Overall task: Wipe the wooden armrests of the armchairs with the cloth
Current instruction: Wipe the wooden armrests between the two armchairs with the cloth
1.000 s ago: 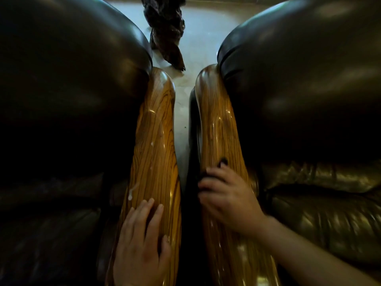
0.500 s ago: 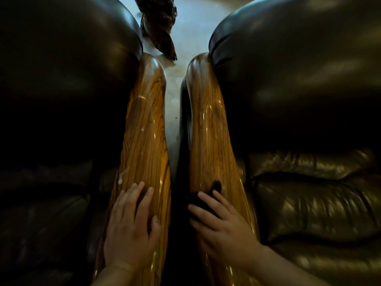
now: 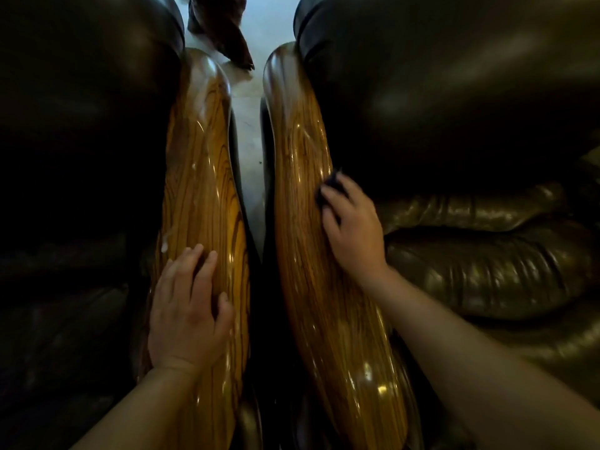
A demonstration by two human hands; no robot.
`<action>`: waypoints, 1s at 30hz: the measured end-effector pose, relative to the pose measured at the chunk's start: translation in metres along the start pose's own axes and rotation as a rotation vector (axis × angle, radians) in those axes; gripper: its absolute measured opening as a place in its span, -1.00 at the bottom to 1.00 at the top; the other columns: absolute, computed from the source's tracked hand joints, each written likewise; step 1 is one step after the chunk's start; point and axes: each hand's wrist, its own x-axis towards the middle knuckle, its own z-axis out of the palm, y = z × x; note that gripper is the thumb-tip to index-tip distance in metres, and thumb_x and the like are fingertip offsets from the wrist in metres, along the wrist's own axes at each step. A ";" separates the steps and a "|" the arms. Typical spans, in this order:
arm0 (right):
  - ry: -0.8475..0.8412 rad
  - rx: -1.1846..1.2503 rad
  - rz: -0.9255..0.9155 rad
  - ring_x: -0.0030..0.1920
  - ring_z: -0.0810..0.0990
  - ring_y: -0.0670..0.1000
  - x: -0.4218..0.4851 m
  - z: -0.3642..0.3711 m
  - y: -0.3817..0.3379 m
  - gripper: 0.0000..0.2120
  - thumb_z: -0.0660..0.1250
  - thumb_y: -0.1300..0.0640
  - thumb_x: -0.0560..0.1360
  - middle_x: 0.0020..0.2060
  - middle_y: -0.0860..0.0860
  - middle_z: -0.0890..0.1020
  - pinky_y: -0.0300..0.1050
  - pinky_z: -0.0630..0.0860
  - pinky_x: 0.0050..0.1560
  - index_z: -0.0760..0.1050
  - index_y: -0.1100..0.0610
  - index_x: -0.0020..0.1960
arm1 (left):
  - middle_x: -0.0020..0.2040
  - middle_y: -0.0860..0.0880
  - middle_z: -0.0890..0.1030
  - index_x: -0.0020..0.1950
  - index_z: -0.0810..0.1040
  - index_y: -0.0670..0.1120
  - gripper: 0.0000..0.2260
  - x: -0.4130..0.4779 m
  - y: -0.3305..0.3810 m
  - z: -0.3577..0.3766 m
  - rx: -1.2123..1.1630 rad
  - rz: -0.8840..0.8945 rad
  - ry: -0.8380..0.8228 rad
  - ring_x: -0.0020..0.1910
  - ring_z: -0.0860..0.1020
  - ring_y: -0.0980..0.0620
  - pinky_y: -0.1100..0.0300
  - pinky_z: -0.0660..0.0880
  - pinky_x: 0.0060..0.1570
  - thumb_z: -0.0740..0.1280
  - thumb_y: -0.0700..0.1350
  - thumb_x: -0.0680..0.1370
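Under my left hand point(image 3: 188, 313): glossy golden-brown wooden armrest point(image 3: 201, 190), dark streaked grain running lengthwise, white glints on the varnish, a few pale whitish specks along its left edge. Far tip goes darker brown.

Under my right hand point(image 3: 352, 232): second glossy wooden armrest point(image 3: 302, 151), same honey-orange with darker brown stripes, reddish-brown at the rounded far end, bright yellowish highlights near my forearm.

Small dark cloth point(image 3: 329, 186) peeking from my right fingers: near black, perhaps deep navy; no pattern I can make out.

Dark leather armchair upholstery point(image 3: 454, 92) on both sides: blackish-brown, olive-bronze sheen on the creased right seat cushion point(image 3: 487, 271).

Pale grey-white floor point(image 3: 250, 125) between; a dark reddish-brown crumpled object point(image 3: 227, 34) lying on it.
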 end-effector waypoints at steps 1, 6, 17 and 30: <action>-0.019 -0.042 -0.079 0.56 0.18 0.09 -0.042 -0.005 0.007 -0.59 0.24 0.07 0.60 0.53 -0.03 0.31 0.20 0.28 0.47 0.43 -0.01 0.44 | 0.47 -0.14 0.31 0.47 0.31 -0.12 -0.47 0.000 -0.001 0.000 0.001 0.013 0.002 0.49 0.21 -0.13 -0.19 0.20 0.44 0.13 0.02 0.52; -0.195 -0.226 -0.590 0.54 0.24 0.22 -0.229 0.001 0.032 -0.62 0.31 -0.01 0.59 0.53 -0.04 0.32 0.31 0.35 0.36 0.48 -0.09 0.40 | 0.48 -0.14 0.30 0.50 0.29 -0.11 -0.47 -0.003 -0.003 0.005 0.031 0.027 0.011 0.50 0.22 -0.11 -0.12 0.18 0.47 0.14 0.02 0.53; 0.009 -0.222 -0.129 0.59 0.07 0.21 -0.129 0.016 -0.002 -0.58 0.15 -0.04 0.64 0.56 0.00 0.26 0.36 0.18 0.46 0.35 -0.10 0.49 | 0.40 -0.17 0.39 0.40 0.41 -0.14 -0.60 -0.005 0.005 -0.007 0.063 0.162 0.026 0.47 0.27 -0.10 -0.19 0.30 0.41 0.21 -0.10 0.57; 0.059 -0.157 0.076 0.55 0.14 0.22 -0.105 0.009 -0.004 -0.54 0.11 -0.19 0.62 0.53 0.02 0.28 0.26 0.19 0.47 0.33 -0.10 0.48 | 0.46 -0.13 0.32 0.44 0.33 -0.06 -0.55 -0.068 -0.039 -0.001 0.084 0.174 -0.026 0.52 0.22 -0.10 -0.07 0.14 0.50 0.17 0.03 0.57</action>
